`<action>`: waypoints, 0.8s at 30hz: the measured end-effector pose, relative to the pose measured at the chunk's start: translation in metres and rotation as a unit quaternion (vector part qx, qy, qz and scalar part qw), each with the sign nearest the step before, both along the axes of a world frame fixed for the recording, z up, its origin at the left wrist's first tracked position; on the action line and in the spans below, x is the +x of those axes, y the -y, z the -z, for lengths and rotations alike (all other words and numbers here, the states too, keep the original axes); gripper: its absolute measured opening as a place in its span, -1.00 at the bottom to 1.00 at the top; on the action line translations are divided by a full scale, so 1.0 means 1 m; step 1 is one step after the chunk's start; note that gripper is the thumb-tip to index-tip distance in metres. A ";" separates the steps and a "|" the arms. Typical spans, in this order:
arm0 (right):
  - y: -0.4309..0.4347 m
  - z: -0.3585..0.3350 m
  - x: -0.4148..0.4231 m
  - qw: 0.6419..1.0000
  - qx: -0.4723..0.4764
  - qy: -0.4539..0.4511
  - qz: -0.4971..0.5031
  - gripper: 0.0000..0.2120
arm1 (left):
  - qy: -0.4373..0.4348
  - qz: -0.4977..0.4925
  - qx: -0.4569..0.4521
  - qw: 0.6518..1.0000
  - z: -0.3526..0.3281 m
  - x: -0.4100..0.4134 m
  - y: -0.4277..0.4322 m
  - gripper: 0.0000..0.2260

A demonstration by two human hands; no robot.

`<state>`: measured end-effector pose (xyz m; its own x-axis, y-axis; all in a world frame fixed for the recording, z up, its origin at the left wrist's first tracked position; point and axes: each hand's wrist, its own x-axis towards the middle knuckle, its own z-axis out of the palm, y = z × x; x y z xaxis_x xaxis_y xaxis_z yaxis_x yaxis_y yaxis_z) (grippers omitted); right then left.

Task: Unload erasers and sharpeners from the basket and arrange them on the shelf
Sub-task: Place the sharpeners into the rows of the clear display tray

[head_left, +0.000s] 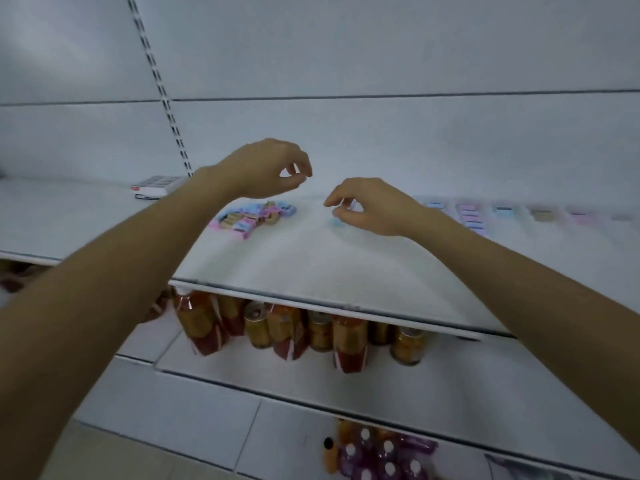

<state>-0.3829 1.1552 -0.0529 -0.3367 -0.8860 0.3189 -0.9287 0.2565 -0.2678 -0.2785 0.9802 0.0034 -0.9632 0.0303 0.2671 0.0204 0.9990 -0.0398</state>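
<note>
Forearms bare, stretched forward from the lower corners and out over the white shelf. Left hand raised above the shelf, wrist bent, fingers curled, thumb tip against forefinger, nothing seen in the pinch. Right hand lower, just over the shelf surface, fingers curled downward; pale blue eraser blurred right at the fingertips, impossible to tell whether pinched or lying free.

Lowest down, purple bottles with white caps. One level up, orange and red cans standing under the shelf's front edge. On the shelf itself, loose heap of pastel erasers near the left hand; farther right, neat rows of erasers; far left, flat box. Behind everything, white back panel with slotted upright.
</note>
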 end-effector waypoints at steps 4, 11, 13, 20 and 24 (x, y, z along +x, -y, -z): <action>0.050 0.005 0.015 0.999 0.013 0.001 -0.034 -0.78 | 0.032 -0.037 0.009 0.999 0.014 0.035 0.049 -0.82; 0.120 0.002 0.004 0.997 0.061 -0.010 -0.052 -0.76 | 0.043 -0.091 0.033 0.994 0.029 0.050 0.122 -0.83; 0.139 0.001 -0.005 0.995 0.076 -0.010 -0.056 -0.74 | 0.057 -0.104 0.037 0.992 0.034 0.047 0.137 -0.83; 0.210 -0.002 -0.026 0.993 0.093 0.007 -0.077 -0.75 | 0.086 -0.131 0.106 0.982 0.057 0.032 0.176 -0.82; 0.234 0.004 -0.028 0.987 0.137 0.020 -0.086 -0.78 | 0.114 -0.115 0.146 0.976 0.074 0.018 0.189 -0.85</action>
